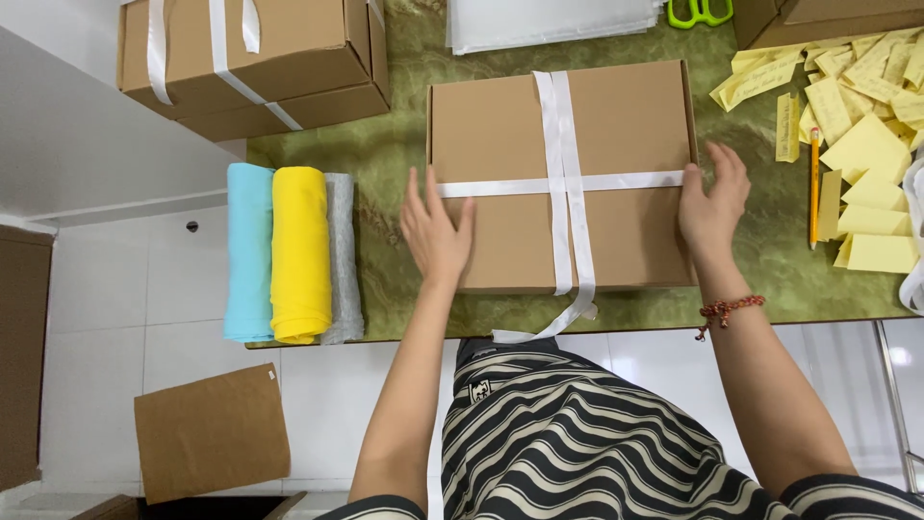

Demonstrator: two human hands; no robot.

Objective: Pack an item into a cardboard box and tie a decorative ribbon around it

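Brown cardboard box [500, 144], centre frame on green marbled table [395, 154], crossed with white ribbon [566, 183]. Left hand [435, 236] and right hand [712, 197] lay open, fingers spread, flat against box's sides.

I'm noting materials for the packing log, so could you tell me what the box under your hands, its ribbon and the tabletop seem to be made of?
The box looks like plain brown cardboard, matte with sharp folded edges. The ribbon seems to be white satin-like fabric, with a slight sheen and limp loose ends. The tabletop looks like green marble or a marble-print laminate: veined and smooth; which one is unclear.
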